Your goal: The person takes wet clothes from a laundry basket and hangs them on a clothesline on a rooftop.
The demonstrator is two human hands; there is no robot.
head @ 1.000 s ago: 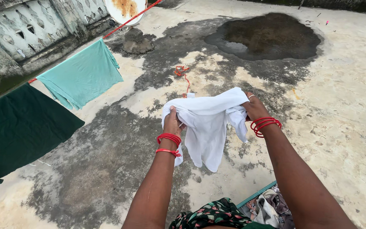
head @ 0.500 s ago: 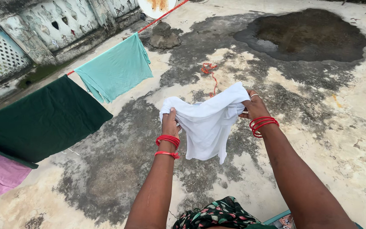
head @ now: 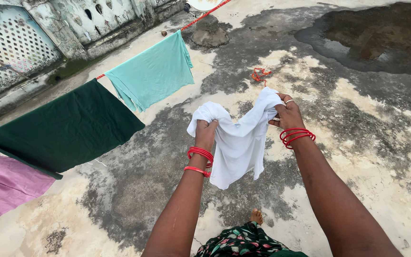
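Observation:
A white cloth [head: 238, 143] hangs between my two hands at arm's length above a concrete roof floor. My left hand [head: 206, 133] grips its left upper edge, with red bangles on that wrist. At the cloth's right upper edge my right hand [head: 287, 115] pinches it, wearing a ring and red bangles. The cloth sags in the middle and its lower part dangles free. A red clothesline [head: 200, 15] runs diagonally to the left of my hands and carries a teal cloth [head: 153, 74], a dark green cloth [head: 63, 128] and a pink cloth [head: 3, 183].
A dark puddle [head: 372, 40] lies at the upper right. A stone [head: 210, 35] and a tangle of orange cord [head: 260, 74] rest on the stained floor. A patterned parapet wall [head: 48, 28] borders the upper left. My bare foot [head: 256, 216] shows below the cloth.
The view has swung left, so more of the line and the pink cloth show. My hands have come closer together with the white cloth, which now sags more. The basket has left the view.

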